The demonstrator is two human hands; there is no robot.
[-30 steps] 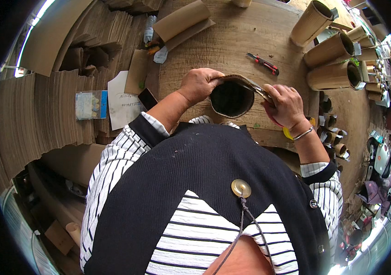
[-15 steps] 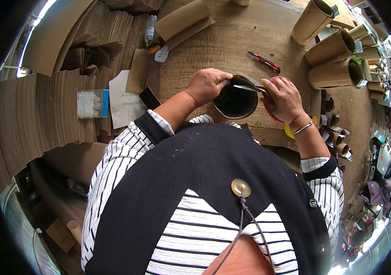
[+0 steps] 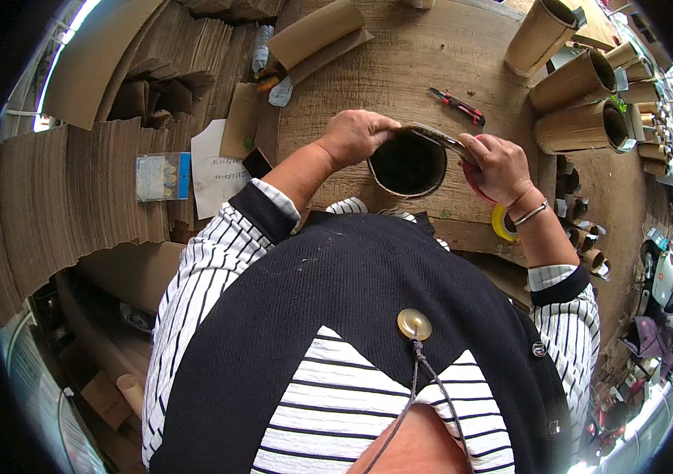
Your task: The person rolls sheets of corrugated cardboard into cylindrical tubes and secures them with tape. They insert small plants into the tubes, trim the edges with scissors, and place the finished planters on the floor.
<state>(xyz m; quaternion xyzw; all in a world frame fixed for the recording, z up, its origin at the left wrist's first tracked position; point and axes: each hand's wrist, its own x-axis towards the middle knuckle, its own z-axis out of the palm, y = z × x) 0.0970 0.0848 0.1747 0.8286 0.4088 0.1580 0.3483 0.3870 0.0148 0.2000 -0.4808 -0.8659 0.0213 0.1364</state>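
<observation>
A round tube (image 3: pixel 407 166) with a dark inside and a thin pale rim stands upright at the table's near edge, close to my body. My left hand (image 3: pixel 356 137) is closed on the far left of its rim, fingertips pinching the edge. In my right hand (image 3: pixel 501 167) is a knife (image 3: pixel 453 142), its blade lying along the rim's far right side and seen nearly edge-on. A red ring (image 3: pixel 476 183), partly hidden, shows against the right palm. Below that wrist is a yellow tape roll (image 3: pixel 503 223).
Beyond my hands a red and black utility knife (image 3: pixel 458 106) lies on the wooden table (image 3: pixel 336 87). A curled cardboard sheet (image 3: pixel 318 39) rests at the back. Several brown tubes (image 3: pixel 573 83) occupy the right edge. Stacked cardboard (image 3: pixel 68 189) fills the left side.
The knife blade has turned from showing its flat, shiny side across the opening to lying nearly edge-on along the rim. My right hand has moved slightly right and down.
</observation>
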